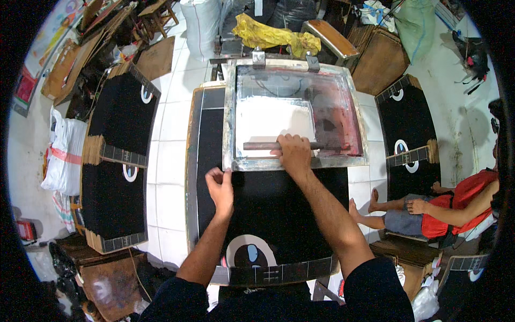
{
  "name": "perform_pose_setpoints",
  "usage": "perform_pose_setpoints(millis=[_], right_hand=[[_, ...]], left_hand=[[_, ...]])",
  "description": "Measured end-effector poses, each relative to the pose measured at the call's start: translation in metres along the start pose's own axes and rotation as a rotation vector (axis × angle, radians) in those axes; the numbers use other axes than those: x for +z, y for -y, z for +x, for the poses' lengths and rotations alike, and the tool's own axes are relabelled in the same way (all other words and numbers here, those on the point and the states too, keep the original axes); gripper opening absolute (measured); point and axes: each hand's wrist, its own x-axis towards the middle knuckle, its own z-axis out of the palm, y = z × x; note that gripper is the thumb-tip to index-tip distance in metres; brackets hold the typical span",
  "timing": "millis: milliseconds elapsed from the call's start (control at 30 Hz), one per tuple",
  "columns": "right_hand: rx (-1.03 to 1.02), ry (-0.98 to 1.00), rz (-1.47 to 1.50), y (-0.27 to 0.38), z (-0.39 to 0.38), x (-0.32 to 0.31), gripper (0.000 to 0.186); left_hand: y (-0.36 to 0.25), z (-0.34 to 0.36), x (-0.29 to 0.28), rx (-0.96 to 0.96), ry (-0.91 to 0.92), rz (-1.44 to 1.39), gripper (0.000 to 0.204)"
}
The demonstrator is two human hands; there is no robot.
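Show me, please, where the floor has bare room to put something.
White tiles lie bare between the left black stack and the middle black panel. The right side is crowded by a seated person's feet; the far end, by a sack and yellow cloth.

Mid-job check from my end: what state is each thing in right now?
Right hand, closed on the dark bar
Dark bar, lying crosswise over the mesh
Left hand, thumb and fingers parted near the frame; contact unclear
Frame, over the black panel; whether fully flat, unclear
Mesh, white toward the left, stained red at right
Yellow sheet, crumpled
Left-side panels, stacked
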Motion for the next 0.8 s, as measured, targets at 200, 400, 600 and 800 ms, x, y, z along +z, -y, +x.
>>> perform_pose_setpoints(millis=[200,400,600,800], right_hand=[[-0.055,0.158,0.019,-0.023,0.043,-0.002,0.025],[-0.049,-0.044,0.029,-0.045,0.135,0.028,0.027],[-0.074,-0.067,-0.022,-0.041,0.177,0.049,0.030],[-0.283,0.070,0.092,-0.036,0.125,0.036,0.025]], left_hand=[[0.020,0.021,-0.005,0.857,0.035,0.863,0.118],[0.017,0.020,-0.001,0.815,0.040,0.911,0.117],[0.013,0.021,0.003,0.888,0.012,0.911,0.111],[0.014,0.019,0.004,0.835,0.022,0.962,0.111]])
